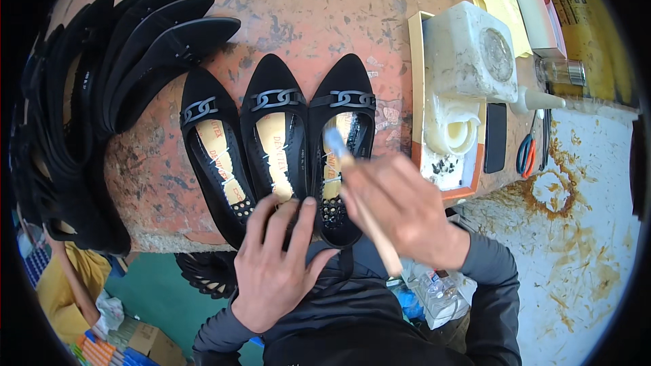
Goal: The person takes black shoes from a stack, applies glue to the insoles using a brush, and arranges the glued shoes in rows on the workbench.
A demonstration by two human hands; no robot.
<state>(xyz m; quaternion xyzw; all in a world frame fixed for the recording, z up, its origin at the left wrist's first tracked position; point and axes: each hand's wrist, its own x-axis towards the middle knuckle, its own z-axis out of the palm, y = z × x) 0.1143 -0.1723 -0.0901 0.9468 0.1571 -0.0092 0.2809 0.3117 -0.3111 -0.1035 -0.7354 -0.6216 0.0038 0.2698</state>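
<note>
Three black pointed flat shoes with dark chain-link ornaments stand side by side, toes away from me: a left shoe (pixel 209 81), a middle shoe (pixel 271 74) and a right shoe (pixel 344 73). Pale insoles with red print show inside them. My right hand (pixel 400 210) is closed around a brush (pixel 377 234) with a wooden handle. Its bristle end is inside the right shoe, over the insole. Spread fingers of my left hand (pixel 271 264) rest over the middle shoe's heel, partly hiding it; the hand is open.
Many black shoes (pixel 156 68) are stacked at the left. On the right, a shallow box (pixel 417 95) holds a smeared white container (pixel 468 51). Beside it lie a dark phone (pixel 496 137), orange-handled scissors (pixel 525 156) and a glass jar (pixel 561 71). Another person's arm (pixel 76 281) shows lower left.
</note>
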